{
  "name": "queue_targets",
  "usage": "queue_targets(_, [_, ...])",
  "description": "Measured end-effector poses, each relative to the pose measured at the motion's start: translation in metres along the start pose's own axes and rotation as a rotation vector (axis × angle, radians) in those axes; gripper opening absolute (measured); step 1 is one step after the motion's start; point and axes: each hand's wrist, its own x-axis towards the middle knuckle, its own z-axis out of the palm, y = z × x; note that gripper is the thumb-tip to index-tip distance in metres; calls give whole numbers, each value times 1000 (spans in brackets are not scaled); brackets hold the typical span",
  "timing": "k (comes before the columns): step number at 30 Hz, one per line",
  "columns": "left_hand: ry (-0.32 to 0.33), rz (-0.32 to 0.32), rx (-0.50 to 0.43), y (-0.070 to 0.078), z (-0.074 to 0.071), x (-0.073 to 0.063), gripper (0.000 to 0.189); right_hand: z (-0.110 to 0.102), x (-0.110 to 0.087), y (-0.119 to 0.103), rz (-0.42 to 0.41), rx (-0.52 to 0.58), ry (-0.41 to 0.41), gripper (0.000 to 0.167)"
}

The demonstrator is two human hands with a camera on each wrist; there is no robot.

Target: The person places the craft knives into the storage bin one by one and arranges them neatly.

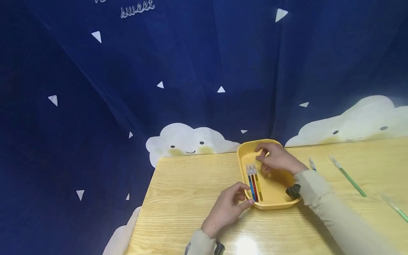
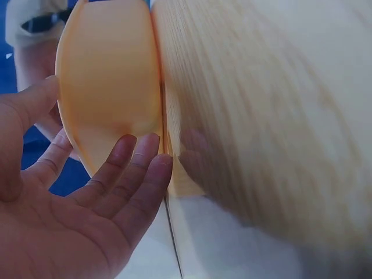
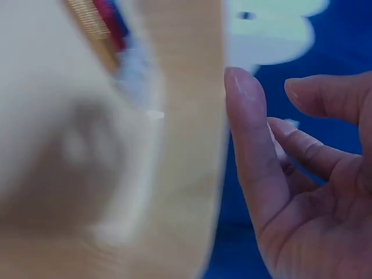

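Observation:
A yellow tray (image 1: 277,204) sits on the table, holding slim blue (image 1: 251,187), red (image 1: 254,186) and gold (image 1: 259,187) pen-like sticks with clear, whitish ends, side by side along its left wall. My left hand (image 1: 227,207) is at the tray's near left corner. In the left wrist view its thumb touches the rim and its loosely bent fingers lie along the outer wall. Over the far part of the tray is my right hand (image 1: 276,157), fingers slightly bent and apart. Nothing shows between the fingers of the right hand (image 3: 314,192) in its wrist view.
Right of the tray lie a green stick (image 1: 352,182) with a clear end, another green one (image 1: 398,210) at the frame edge, and a blue one (image 1: 312,164) partly behind the right sleeve. A dark blue curtain (image 1: 191,71) with clouds hangs behind the wooden table (image 1: 185,191).

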Motion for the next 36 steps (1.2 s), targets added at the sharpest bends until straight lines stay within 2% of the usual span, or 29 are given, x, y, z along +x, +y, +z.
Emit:
queue_targets(3, [0,1,-1,0,0,0,37,-16,-18,-6,-17,55,49,35])
queue_targets(6, [2,-5,6,0,0,0,37,-32,-37,1,-20,63,111,34])
queue_targets(14, [-1,-15,4,2,3,2,37,-61,-82,46,44,15,276,38])
queue_targets(19, [7,-31,9,2,3,2,37,-69,-94,72,44,-48,338,38])
queue_targets(23, [15,-33,20,1,4,2,36,-72,-94,87,62,-121,342,40])
queue_targets(29, [14,-21,28,0,4,1,37,-75,-91,105,156,-194,295,49])
queue_targets(36, [13,-22,26,0,3,1,36,-75,-91,123,224,-300,243,39])
